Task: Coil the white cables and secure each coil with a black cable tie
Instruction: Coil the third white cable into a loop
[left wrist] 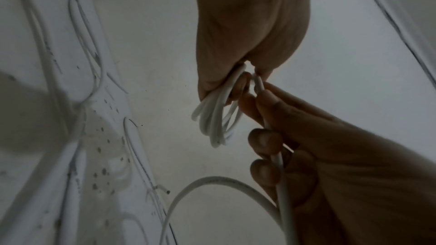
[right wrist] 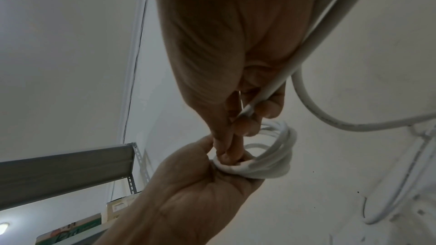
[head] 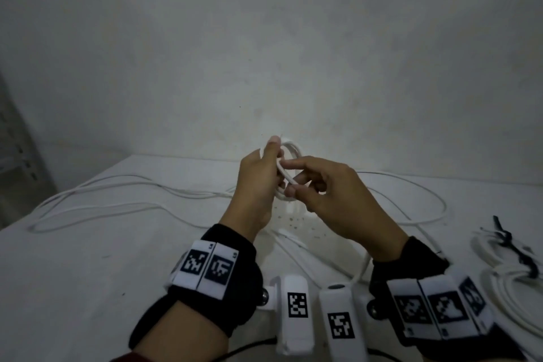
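Observation:
My left hand (head: pixel 277 167) holds a small coil of white cable (head: pixel 293 148) upright above the white table (head: pixel 102 273), gripping several loops; the coil (left wrist: pixel 216 120) hangs from its fingers in the left wrist view. My right hand (head: pixel 289 178) pinches the free strand of that cable (left wrist: pixel 280 183) right at the coil, and the strand runs back through its curled fingers (right wrist: pixel 264 111). In the right wrist view the left hand (right wrist: pixel 224 157) clasps the coil (right wrist: pixel 273 157) at its lower edge. Two finished coils (head: pixel 505 285) with black cable ties (head: pixel 507 239) lie at the right.
Loose white cables (head: pixel 117 194) sprawl over the table's left side, and another long loop (head: pixel 426 194) lies right of the hands. A metal shelf (right wrist: pixel 70 170) stands at the far left. A grey wall rises behind the table.

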